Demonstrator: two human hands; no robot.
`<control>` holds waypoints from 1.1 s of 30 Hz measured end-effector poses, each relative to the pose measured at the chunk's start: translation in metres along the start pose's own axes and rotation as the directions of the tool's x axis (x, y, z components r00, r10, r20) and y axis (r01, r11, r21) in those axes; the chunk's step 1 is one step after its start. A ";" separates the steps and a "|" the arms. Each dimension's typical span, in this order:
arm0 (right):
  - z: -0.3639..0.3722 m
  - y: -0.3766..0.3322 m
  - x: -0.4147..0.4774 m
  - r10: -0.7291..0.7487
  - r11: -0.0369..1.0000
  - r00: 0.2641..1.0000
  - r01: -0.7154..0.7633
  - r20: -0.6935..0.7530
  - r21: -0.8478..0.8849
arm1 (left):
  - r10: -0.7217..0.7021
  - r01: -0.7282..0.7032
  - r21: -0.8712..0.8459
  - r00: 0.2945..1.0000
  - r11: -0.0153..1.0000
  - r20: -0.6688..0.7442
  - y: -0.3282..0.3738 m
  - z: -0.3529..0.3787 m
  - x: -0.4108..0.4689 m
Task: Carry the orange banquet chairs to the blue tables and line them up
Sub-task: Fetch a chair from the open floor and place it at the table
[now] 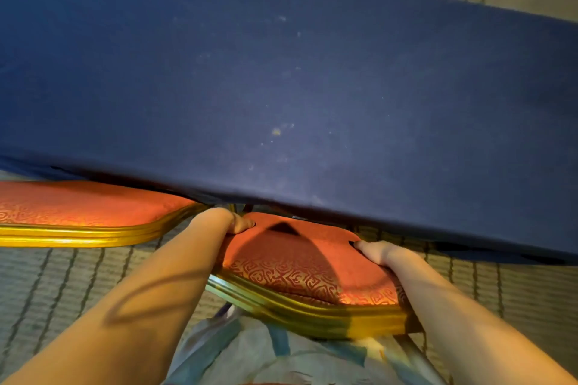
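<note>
Right under the camera there's a pale, blue-patterned garment (250,353), and two bare forearms reach out from it. Far left, an orange chair (78,209) sits on the striped carpet (62,275). Its gold frame edge faces us and its far side is tucked beneath the near edge of the blue table (281,87). Move right across a narrow gap and here's the left hand (225,220), clamped onto the left side of the second chair (297,259). The thumb lies on the orange patterned fabric, and the fingers wrap round the edge out of sight. That second chair sits dead centre between both arms, low in the shot. Its gold rim is closest to us and its far end just meets the table's edge. It is near the first chair but not touching it. On its right side the right hand (381,255) mirrors the grip, thumb on top of the cushion and fingers curled behind the rim. Beyond all this the table runs the full width of the view, its dark blue cloth flecked with pale specks, with more carpet showing past its far edge.
</note>
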State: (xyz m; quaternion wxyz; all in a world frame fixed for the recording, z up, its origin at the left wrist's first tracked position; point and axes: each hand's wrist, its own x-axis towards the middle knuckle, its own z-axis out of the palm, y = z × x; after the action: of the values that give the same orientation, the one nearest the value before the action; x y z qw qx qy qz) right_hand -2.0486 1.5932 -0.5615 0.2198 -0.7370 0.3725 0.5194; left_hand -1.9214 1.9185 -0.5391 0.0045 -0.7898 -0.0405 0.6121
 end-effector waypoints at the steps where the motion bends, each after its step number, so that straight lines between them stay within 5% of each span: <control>1: 0.000 -0.004 -0.012 0.006 1.000 1.000 -0.006 -0.013 -0.017 | -0.019 0.019 -0.035 1.000 0.999 -0.010 -0.001 0.002 0.004; 10: -0.001 -0.011 -0.052 0.009 0.995 0.996 -0.017 -0.088 -0.097 | -0.025 0.025 0.006 0.999 1.000 -0.032 0.007 0.011 -0.011; 15: -0.006 -0.020 -0.074 -0.174 0.977 0.981 0.160 -0.090 -0.144 | 0.012 -0.003 0.070 0.991 0.998 -0.131 0.016 0.012 -0.036; 21: -0.009 -0.026 -0.111 -0.425 0.902 0.887 0.432 -0.181 0.000 | 0.240 -0.195 0.147 0.869 0.970 -0.433 0.032 0.010 -0.075; 28: 0.003 -0.016 -0.166 -0.460 0.842 0.863 0.499 -0.211 0.204 | 0.362 -0.311 0.189 0.732 0.931 -0.578 0.041 0.031 -0.117; 33: 0.014 0.005 -0.188 -0.515 0.745 0.752 0.630 -0.411 0.220 | 0.379 -0.440 0.057 0.695 0.896 -0.611 0.047 0.045 -0.143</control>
State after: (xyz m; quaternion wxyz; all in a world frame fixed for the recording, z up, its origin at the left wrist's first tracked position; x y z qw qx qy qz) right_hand -2.0952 1.6601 -0.3919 0.4315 -0.8404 0.2403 0.2229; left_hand -1.9977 1.8599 -0.4147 -0.1562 -0.9317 0.1114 0.3083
